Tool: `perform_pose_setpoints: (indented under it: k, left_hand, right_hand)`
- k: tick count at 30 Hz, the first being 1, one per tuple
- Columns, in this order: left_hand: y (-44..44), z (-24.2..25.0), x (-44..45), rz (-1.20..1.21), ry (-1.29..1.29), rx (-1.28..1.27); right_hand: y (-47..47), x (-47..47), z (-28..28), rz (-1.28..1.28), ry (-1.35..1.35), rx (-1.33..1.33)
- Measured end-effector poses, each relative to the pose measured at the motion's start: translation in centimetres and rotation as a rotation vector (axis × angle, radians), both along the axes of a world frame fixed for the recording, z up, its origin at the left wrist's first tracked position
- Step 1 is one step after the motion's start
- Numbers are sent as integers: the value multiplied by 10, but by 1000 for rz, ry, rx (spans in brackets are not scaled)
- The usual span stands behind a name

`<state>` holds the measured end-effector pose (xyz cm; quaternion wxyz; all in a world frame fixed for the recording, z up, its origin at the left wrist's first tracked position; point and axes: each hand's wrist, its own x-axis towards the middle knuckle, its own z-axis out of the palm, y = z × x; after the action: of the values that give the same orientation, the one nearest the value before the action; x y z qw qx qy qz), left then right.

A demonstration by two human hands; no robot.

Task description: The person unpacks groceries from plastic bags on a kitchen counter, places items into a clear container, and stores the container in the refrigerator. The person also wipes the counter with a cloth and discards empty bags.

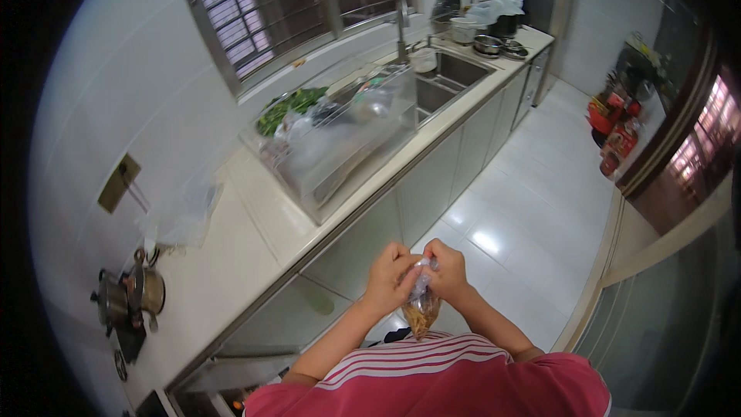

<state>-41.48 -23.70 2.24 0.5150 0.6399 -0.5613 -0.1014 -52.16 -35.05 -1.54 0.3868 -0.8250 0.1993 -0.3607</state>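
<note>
My left hand and my right hand meet in front of my chest. Between them they pinch the gathered, twisted neck of a clear plastic bag, with the fingers of both hands curled in. The bag hangs down below the fingers and holds thin yellowish-brown pieces whose kind I cannot tell. Part of the neck is hidden by the fingertips.
A counter runs along the left, with a clear plastic rack of bags and leafy greens, a double sink beyond, and pots at lower left. An open drawer or cupboard lies below the counter.
</note>
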Motion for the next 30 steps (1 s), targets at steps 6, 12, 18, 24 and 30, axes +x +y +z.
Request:
perform_pose_setpoints:
  k: [6, 12, 18, 24, 30]
  left_hand:
    - [-8, -21, -6, -33, 515, 143]
    - [-4, -15, 15, -320, 998, 523]
    - [6, 44, 20, -374, 720, 446]
    - [16, 96, 32, -370, -12, 426]
    - [17, 131, 83, -288, -97, 317]
  right_hand:
    - [-2, -13, -5, -42, 18, -304]
    - [3, -29, 11, 31, 10, -422]
    - [-10, -44, 45, 411, 7, -39]
    - [-26, -42, 72, 561, 184, -328]
    - [-53, -5, 93, 604, 189, -402]
